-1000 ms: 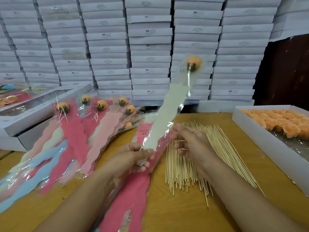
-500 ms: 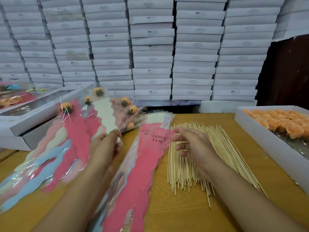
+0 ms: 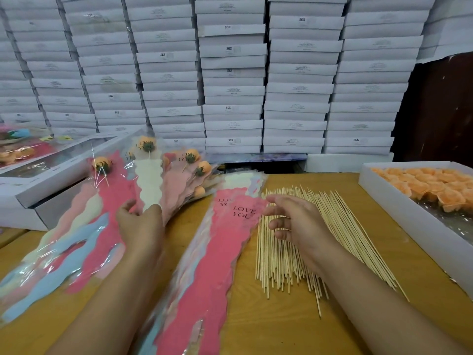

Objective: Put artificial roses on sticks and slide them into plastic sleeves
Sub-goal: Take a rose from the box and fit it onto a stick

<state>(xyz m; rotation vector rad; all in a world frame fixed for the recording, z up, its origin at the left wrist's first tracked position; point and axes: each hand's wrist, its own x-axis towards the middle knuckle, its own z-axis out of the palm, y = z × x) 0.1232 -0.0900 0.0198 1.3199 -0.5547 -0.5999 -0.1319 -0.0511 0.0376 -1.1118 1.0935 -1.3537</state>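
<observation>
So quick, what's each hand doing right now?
Left hand: holding the cream sleeve on the finished pile.
Right hand: open, empty, over the sticks.

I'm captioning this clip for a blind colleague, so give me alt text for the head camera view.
A person's left hand lays a cream plastic sleeve holding an orange artificial rose onto a fanned pile of finished sleeves, while the right hand hovers open over a bundle of thin wooden sticks. A stack of empty pink sleeves lies between them; a white box of orange roses sits at right.
</observation>
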